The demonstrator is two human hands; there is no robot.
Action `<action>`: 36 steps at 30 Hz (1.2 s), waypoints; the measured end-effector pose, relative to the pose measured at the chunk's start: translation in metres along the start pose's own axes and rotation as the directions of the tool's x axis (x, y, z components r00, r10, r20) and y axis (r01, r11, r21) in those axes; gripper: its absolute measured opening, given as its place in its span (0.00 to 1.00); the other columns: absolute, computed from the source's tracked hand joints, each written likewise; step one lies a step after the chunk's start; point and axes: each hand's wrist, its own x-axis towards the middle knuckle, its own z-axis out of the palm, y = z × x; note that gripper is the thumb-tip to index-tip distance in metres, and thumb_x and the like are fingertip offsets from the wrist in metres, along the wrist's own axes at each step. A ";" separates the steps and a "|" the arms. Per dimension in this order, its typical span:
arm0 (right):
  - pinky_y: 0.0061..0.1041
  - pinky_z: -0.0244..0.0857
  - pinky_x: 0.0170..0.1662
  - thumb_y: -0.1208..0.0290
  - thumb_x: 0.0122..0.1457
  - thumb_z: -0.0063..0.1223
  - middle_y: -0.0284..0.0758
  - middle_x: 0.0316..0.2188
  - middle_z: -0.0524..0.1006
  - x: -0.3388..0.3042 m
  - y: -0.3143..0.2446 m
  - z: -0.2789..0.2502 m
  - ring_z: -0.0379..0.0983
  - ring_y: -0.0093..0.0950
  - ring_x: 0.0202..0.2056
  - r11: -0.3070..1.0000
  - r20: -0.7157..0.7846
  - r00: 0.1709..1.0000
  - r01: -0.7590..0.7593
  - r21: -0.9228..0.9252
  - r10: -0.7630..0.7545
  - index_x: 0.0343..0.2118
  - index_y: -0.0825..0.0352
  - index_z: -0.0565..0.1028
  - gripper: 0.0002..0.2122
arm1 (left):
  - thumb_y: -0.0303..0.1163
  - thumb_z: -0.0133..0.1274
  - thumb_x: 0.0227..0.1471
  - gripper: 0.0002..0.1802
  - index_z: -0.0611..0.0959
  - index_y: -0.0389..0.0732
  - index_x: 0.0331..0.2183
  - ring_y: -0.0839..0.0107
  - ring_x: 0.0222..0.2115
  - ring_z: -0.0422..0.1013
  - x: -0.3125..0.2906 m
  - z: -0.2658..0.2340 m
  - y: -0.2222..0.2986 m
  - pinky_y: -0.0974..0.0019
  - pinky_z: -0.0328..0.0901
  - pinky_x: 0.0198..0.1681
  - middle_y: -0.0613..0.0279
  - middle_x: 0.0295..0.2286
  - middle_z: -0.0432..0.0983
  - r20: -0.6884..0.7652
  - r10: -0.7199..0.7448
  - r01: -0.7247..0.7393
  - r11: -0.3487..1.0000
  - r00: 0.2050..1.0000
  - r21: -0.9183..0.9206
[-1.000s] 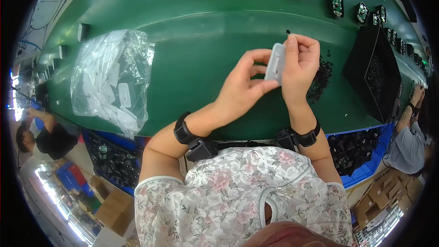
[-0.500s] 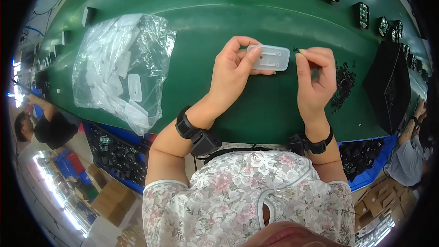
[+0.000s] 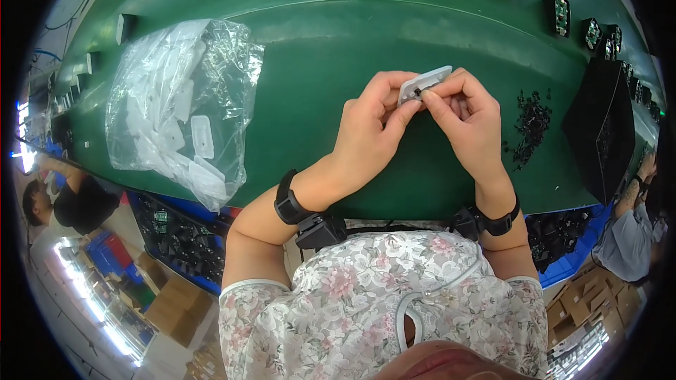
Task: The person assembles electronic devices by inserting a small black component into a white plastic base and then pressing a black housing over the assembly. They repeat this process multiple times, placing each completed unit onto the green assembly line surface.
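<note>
My left hand [image 3: 377, 119] grips a translucent white plastic cover [image 3: 431, 79], now tilted so that its face turns toward me. Against that face, my right hand [image 3: 466, 114] pinches a small black part [image 3: 417, 92] between thumb and forefinger. The right fingertips hide most of the part and some of the cover. On the table to the right lies a loose pile of small black parts [image 3: 533, 123]. Far to the left is a clear plastic bag [image 3: 243, 84] with several more white covers [image 3: 202, 136] in it.
A black box-like holder [image 3: 598, 123] stands right of the pile on the green table [image 3: 317, 49]. Black housings with green circuit boards [image 3: 560, 15] line the far right. Blue bins [image 3: 563, 271] of black parts sit below the table edge. One person [image 3: 77, 200] is at far left, another [image 3: 627, 232] at far right.
My right hand has moved left and brought the small black part onto the cover. My left hand has shifted slightly right and tilted the cover up.
</note>
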 end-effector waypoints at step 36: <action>0.26 0.67 0.38 0.58 0.57 0.51 0.37 0.37 0.74 0.139 -0.064 0.031 0.71 0.30 0.36 0.632 0.050 0.897 0.348 -0.693 -0.439 0.41 0.67 0.74 0.17 | 0.23 0.51 0.52 0.06 0.81 0.34 0.33 0.63 0.25 0.71 0.046 -0.061 -0.006 0.63 0.67 0.28 0.58 0.29 0.73 -0.160 0.540 -0.275 0.634 0.826 0.723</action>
